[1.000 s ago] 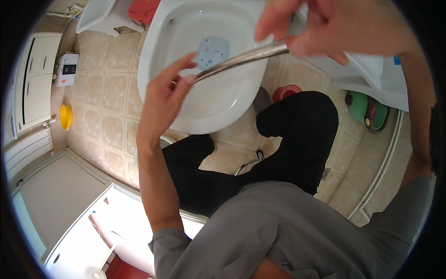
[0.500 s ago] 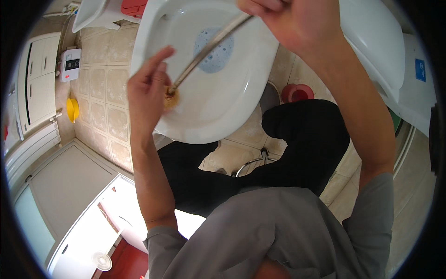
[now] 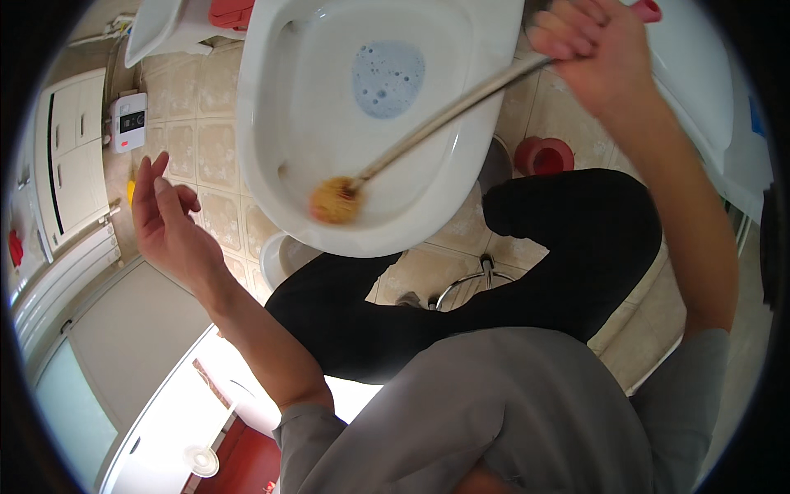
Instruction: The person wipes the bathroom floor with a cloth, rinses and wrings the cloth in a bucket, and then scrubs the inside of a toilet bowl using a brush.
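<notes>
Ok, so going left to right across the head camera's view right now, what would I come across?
Cream cabinet, your open left hand, yellowish tool head, bluish bubbly patch, your right hand gripping the tool's handle.

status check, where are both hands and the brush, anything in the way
Right hand gripping brush. Left hand open, empty, left of white bowl. Bristle head inside near rim, blurred, contact unclear. No obstruction seen around it.

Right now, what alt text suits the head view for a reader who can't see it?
The wearer's right hand grips a long-handled yellow-headed brush over a glossy white basin holding pale-blue bubbly liquid. The empty left hand is beyond the basin's left rim.
</notes>
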Demonstrator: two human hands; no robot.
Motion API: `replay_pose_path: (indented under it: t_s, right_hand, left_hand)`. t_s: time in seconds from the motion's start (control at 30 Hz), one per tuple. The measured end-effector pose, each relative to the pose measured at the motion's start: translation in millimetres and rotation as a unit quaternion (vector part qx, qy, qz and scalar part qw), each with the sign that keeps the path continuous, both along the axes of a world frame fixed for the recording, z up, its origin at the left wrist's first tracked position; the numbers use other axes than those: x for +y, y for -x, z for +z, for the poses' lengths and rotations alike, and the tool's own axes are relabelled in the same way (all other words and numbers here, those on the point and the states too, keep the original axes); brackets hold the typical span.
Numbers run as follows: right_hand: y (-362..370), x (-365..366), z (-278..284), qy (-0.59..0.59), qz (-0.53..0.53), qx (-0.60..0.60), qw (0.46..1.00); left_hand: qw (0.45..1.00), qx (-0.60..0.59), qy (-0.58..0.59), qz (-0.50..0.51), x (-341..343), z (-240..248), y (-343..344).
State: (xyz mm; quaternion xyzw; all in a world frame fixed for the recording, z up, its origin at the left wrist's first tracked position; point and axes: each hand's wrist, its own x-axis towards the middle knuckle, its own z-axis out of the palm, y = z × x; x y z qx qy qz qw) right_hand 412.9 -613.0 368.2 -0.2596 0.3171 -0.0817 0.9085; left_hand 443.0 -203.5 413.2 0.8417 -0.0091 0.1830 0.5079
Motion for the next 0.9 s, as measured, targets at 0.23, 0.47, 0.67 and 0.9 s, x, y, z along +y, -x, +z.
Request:
replay_pose_path:
  t_s: [0.23,0.47,0.67,0.9]
  right_hand:
    - [11,23,-25,-0.049,-0.076,0.097,0.991]
    - [36,-67,-17,-0.03,0.156,-0.159,0.974]
    - [78,34,-6,-0.023,0.001,-0.113,0.993]
    - [93,64,6,0.039,-0.088,-0.055,0.994]
  left_hand:
    - [0.999,-0.023,0.015,-0.019,-12,-2,-4]
    - [0.999,-0.043,0.02,-0.014,-18,7,3]
    - [0.996,-0.054,0.068,0.02,1,-2,-1]
    - [0.991,-0.068,0.119,0.002,-2,3,-8]
